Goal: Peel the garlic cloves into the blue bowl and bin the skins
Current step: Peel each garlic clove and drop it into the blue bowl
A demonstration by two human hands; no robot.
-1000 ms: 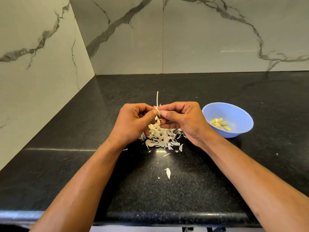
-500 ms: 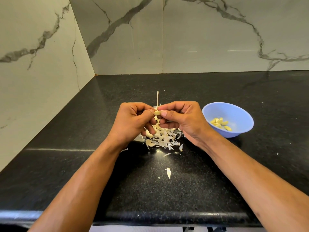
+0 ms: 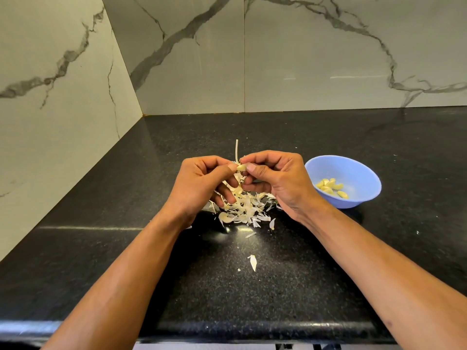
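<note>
**Garlic peeling, mid-clove**

Closest to the camera there's the rounded front edge of the black granite countertop [image 3: 126,248], with both bare forearms coming in over it. A stray flake of garlic skin [image 3: 253,262] sits on its own on the stone between the arms, well short of the main mess. Past that is the pile of garlic skins [image 3: 242,208], papery white bits heaped right under the hands, a few spilling toward the camera.

Above the pile, the left hand [image 3: 202,183] and right hand [image 3: 278,178] meet fingertip to fingertip, both pinching one small garlic clove [image 3: 241,168] between thumbs and forefingers. A thin pale garlic stem [image 3: 236,150] pokes straight up just behind them.

Just right of the right hand sits the blue bowl [image 3: 364,173], holding a small heap of peeled cloves [image 3: 331,186]. Marble-look wall tiles [image 3: 303,59] at the back.
</note>
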